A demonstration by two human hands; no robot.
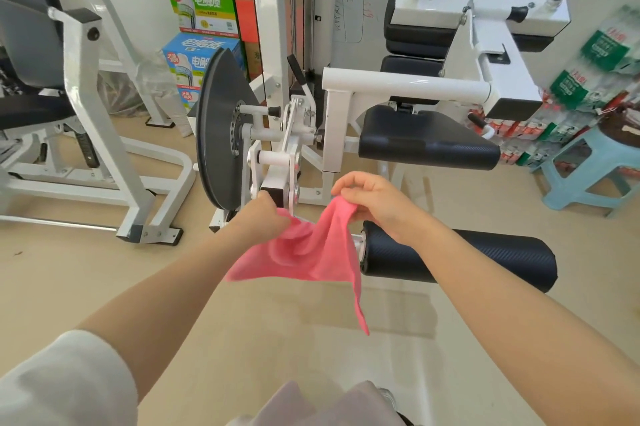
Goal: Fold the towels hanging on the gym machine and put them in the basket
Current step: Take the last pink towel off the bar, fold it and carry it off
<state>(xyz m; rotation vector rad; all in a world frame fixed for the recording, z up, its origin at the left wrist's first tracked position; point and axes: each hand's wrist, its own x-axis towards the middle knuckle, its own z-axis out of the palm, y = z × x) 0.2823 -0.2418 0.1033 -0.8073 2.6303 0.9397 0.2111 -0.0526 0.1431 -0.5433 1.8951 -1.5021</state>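
Left hand [266,217] gripping pink towel [304,252] at its 10 o'clock corner, fingers curled round cloth. Right hand [374,200] pinching towel's 1 o'clock corner. Towel hanging slack between both hands, free corner trailing toward 5 o'clock. Machine [346,106] standing at 12 o'clock; roller pad [485,259] lying at 3 o'clock from towel. Basket not showing.
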